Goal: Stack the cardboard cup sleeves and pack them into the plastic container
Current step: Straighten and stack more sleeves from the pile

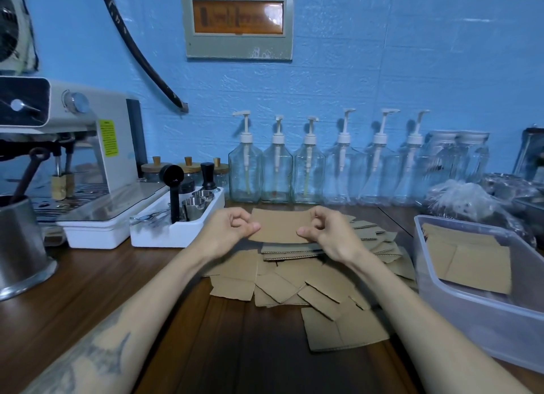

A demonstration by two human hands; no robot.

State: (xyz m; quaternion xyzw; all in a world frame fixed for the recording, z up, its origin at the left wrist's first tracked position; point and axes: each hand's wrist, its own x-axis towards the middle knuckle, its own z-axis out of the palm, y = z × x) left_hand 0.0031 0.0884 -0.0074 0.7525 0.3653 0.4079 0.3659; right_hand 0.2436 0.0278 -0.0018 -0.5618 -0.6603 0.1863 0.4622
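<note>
Both hands hold a small stack of flat brown cardboard cup sleeves [279,226] just above the table's middle. My left hand [232,231] pinches its left edge and my right hand [329,234] pinches its right edge. Under and in front of the stack, several loose sleeves [282,284] lie scattered on the wooden table, and one lies apart nearer me [344,329]. The clear plastic container [471,314] stands at the right, with a few sleeves [468,258] lying flat inside it.
A white tray of barista tools [176,231] and an espresso machine [73,158] stand at the left, beside a steel jug [20,246]. Several glass pump bottles [309,170] line the blue wall. Plastic bags [471,202] lie behind the container.
</note>
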